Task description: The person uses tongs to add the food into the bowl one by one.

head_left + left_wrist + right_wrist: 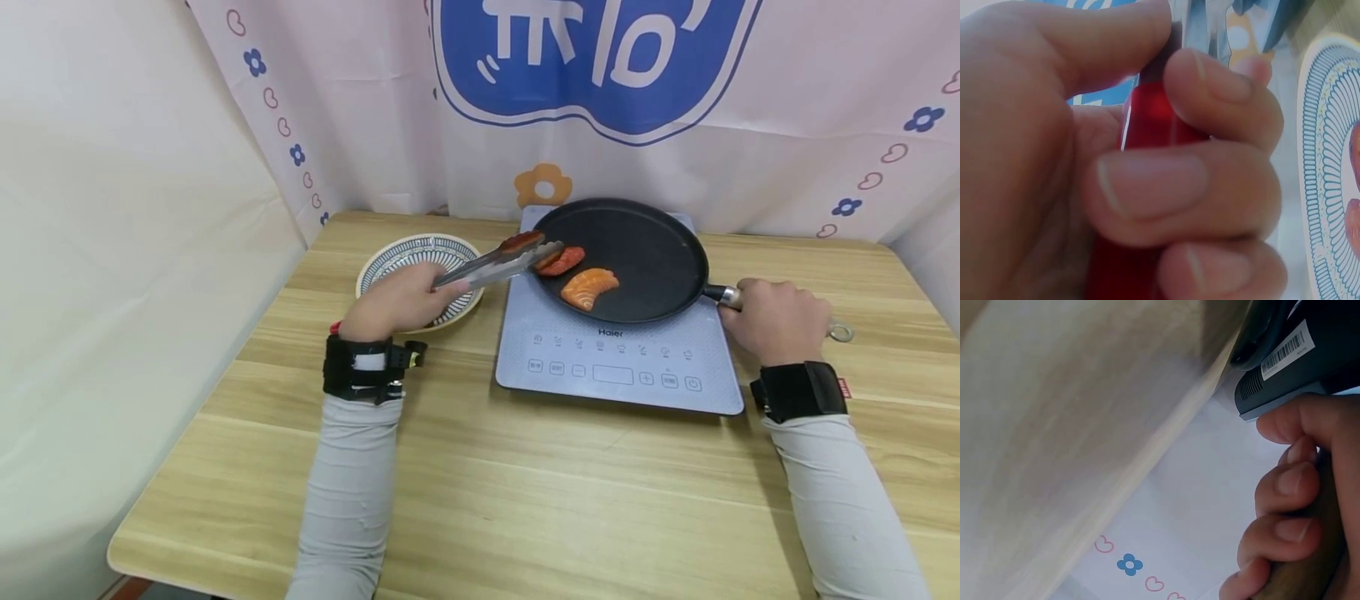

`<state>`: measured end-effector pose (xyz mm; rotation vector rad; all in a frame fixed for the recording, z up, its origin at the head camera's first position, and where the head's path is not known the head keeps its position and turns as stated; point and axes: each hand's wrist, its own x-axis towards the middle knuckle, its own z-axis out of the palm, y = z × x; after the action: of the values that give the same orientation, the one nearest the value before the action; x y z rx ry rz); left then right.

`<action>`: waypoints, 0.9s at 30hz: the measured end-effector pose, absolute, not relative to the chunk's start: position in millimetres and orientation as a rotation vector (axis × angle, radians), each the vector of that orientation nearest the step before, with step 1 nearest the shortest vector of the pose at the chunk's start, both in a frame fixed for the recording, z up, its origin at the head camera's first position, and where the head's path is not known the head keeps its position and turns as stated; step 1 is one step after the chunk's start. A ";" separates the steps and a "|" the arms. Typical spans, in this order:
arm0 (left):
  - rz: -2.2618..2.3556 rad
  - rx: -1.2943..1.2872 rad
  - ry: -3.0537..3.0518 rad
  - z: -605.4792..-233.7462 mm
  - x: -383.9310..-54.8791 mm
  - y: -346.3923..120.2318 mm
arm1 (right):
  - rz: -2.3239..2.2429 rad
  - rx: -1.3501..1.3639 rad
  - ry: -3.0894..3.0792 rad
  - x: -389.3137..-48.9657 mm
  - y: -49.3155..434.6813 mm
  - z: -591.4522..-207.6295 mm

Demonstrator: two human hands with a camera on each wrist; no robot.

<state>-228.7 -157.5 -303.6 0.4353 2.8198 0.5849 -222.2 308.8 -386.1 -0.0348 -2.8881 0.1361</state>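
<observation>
My left hand (401, 300) grips a pair of metal tongs (487, 268) by its red handle (1150, 115), fingers curled round it. The tong tips reach over the left rim of a black frying pan (637, 250). At the tips is a red piece of food (562, 261); whether they pinch it, I cannot tell. Beside it in the pan lies an orange, white-striped slice like salmon (588, 288). My right hand (780, 321) holds the pan's wooden handle (1304, 569), which ends in a metal ring.
Under the pan stands a grey induction cooker (555, 350) with a button panel. A blue-patterned plate (369, 273) sits left of it, partly behind my left hand; reddish pieces (1354, 225) lie on it. A printed curtain (375, 108) hangs behind the wooden table (555, 492).
</observation>
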 end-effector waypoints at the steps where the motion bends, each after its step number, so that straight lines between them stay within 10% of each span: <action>1: 0.579 0.428 2.820 -303.9 -229.3 -158.4 | 0.133 -0.036 -2.888 -221.9 309.3 -385.9; 27: 0.609 0.465 2.787 -302.1 -227.6 -184.9 | 0.137 -0.030 -2.862 -224.2 311.5 -387.5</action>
<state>-227.6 -184.9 -302.1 0.4647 2.7866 0.6094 -224.2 311.5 -387.5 -0.0296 -2.8623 0.1366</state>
